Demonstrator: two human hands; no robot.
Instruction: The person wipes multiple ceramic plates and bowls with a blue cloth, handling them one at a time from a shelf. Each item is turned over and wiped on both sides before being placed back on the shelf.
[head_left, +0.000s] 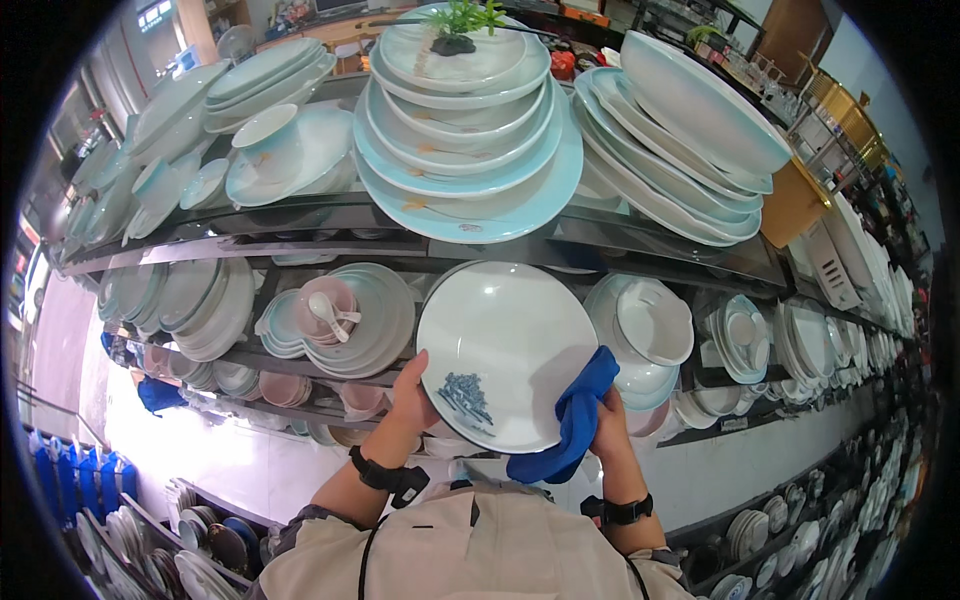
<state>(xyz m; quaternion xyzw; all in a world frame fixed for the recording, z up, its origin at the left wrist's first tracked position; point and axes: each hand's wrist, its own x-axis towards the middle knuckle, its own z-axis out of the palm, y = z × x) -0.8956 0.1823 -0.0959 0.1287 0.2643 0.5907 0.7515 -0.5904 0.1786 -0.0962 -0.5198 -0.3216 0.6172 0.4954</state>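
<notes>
A round white ceramic plate (510, 337) with a dark rim and a blue landscape picture at its lower left is held up in front of my chest, its face towards me. My left hand (415, 397) grips its left edge, the thumb on the rim. On the other side, my right hand (611, 424) holds a blue cloth (574, 427) against the plate's lower right edge. The cloth hangs down over the rim and hides part of that edge. Most of my fingers are hidden behind the plate and the cloth.
Ahead is a dark display shelf (495, 249) bearing a tiered stack of pale blue plates (469, 214) and large bowls (697, 101). Below stand a pink bowl with a white spoon (324, 309) and a white pot-like bowl (655, 322). More crockery racks flank me.
</notes>
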